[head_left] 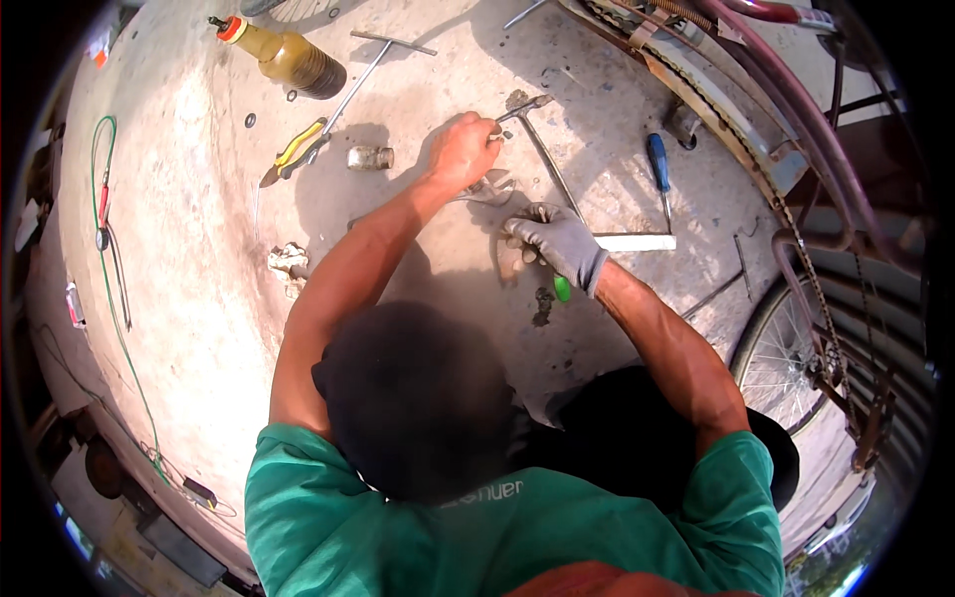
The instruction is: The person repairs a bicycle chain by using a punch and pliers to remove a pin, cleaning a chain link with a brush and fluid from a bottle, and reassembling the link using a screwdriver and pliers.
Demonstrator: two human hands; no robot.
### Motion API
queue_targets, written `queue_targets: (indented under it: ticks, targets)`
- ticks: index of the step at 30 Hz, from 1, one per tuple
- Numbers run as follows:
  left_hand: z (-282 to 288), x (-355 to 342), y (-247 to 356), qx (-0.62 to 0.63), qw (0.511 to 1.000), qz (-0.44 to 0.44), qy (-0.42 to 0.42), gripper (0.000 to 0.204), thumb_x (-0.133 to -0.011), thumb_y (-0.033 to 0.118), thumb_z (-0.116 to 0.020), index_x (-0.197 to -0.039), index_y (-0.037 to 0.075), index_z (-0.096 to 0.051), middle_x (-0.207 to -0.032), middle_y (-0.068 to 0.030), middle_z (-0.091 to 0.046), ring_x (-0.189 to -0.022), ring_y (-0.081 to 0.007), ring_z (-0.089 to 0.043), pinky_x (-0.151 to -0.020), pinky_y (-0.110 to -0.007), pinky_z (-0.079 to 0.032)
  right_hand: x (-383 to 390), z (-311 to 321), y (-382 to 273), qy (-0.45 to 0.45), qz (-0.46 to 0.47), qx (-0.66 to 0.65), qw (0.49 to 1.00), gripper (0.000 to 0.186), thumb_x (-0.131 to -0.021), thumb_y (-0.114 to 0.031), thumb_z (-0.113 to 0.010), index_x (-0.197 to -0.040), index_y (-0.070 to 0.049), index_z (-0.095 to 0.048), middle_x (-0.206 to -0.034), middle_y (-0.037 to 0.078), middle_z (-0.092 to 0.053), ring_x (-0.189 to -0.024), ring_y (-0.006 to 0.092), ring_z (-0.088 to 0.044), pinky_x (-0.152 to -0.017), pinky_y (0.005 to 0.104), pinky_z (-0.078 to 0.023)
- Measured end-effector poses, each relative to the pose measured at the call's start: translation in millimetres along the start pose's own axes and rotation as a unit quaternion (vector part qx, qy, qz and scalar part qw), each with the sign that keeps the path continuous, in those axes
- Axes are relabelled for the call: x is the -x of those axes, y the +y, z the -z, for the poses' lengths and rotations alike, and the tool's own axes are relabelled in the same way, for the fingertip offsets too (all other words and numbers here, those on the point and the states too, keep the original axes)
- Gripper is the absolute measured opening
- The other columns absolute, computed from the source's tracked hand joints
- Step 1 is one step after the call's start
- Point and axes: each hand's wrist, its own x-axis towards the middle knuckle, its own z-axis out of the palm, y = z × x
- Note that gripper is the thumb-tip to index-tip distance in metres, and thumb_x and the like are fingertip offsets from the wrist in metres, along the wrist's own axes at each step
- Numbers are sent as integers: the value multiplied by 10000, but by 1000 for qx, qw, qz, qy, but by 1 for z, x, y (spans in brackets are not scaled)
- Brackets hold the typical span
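Observation:
My bare left hand (465,149) has its fingers curled at one end of a T-handled wrench (542,149) lying on the concrete; what lies under the fingertips is partly hidden. A greyish crumpled item (487,191) is just below that hand. My right hand (552,244), in a grey glove, is closed around something small that I cannot make out. A green handle (562,290) shows just below it, and a white flat bar (637,242) lies to its right. A blue screwdriver (657,164) lies farther right, and a small glass jar (370,157) sits left of my left hand.
A bicycle frame with chain (796,149) and a spoked wheel (781,353) line the right. An oil bottle (298,65), yellow-handled pliers (296,149), another T-wrench (368,75) and a crumpled rag (287,264) lie left. A green cord (111,289) runs along the far left.

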Motion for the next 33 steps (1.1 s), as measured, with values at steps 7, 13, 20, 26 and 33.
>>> queue_targets:
  ticks: [7, 13, 20, 26, 33]
  targets:
    - [-3, 8, -2, 75, 996, -47, 19, 177, -887, 153, -685, -1038, 65, -712, -1024, -122, -675, -942, -325, -691, -794, -408, -548, -9, 16, 3, 3, -35, -5, 999, 273, -975, -153, -681, -1191, 12, -709, -959, 28, -730, -778, 79, -630, -673, 243, -508]
    - [12, 39, 17, 202, 978, -38, 25, 153, -870, 93, -704, -1000, 28, -658, -966, -141, -680, -849, -284, -710, -731, -369, -567, -15, 18, -9, 73, 18, -75, 994, 227, -979, -154, -699, -1145, -2, -725, -888, 9, -731, -695, 63, -609, -623, 229, -492]
    - [36, 55, 67, 187, 980, -64, 16, 150, -855, 34, -731, -950, 17, -616, -942, -111, -663, -824, -234, -696, -716, -334, -554, -13, 23, -27, 38, 94, -104, 989, 207, -1013, -191, -657, -1097, -11, -716, -885, 14, -724, -709, 73, -606, -629, 226, -484]
    - [52, 57, 75, 222, 973, -60, -23, 168, -850, -5, -734, -971, 5, -617, -987, -90, -660, -845, -175, -668, -763, -303, -547, 1, 25, -45, 18, 91, -77, 993, 271, -1034, -273, -643, -1184, -50, -678, -857, -42, -671, -624, 17, -551, -495, 180, -414]
    - [50, 61, 68, 351, 936, -21, -11, 216, -870, -15, -689, -1085, -22, -683, -969, -114, -673, -854, -198, -701, -740, -316, -564, -4, 25, -42, -5, 75, -137, 988, 281, -1029, -271, -657, -1205, -52, -670, -858, -50, -668, -635, 10, -552, -513, 176, -413]
